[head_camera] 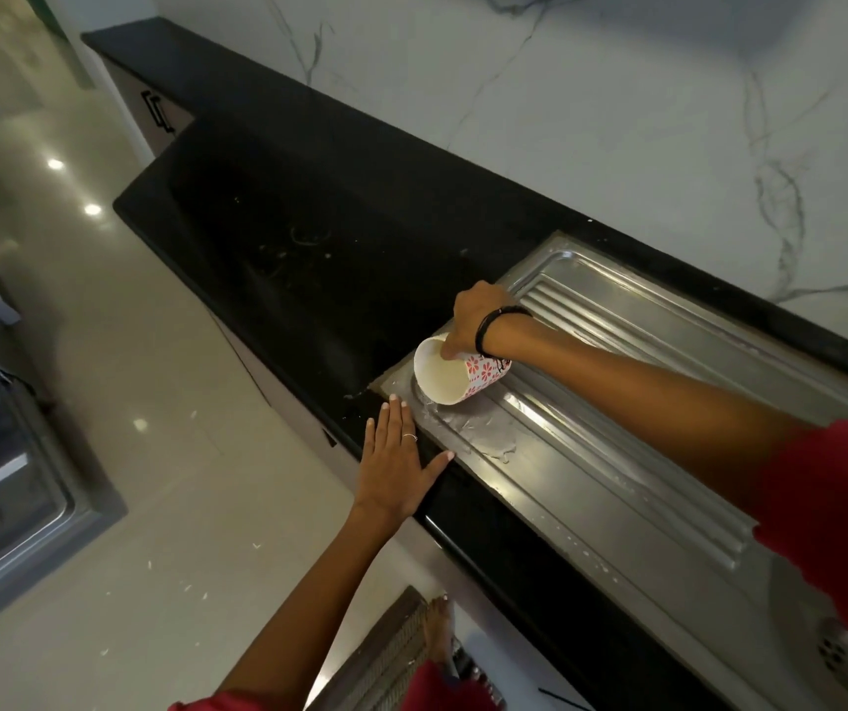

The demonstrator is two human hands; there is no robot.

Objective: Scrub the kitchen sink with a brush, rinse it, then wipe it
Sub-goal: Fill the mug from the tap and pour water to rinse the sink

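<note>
Two hands at work, right hand gripping tipped flowered cup over wet drainboard, left hand flat with straight fingers on black counter

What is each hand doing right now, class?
Left hand: open, fingers straight, flat on the black counter edge.
Right hand: closed, holding the tilted flowered cup over the drainboard.

Dim, soft focus, floor glare spots, wide-angle bending at edges
</note>
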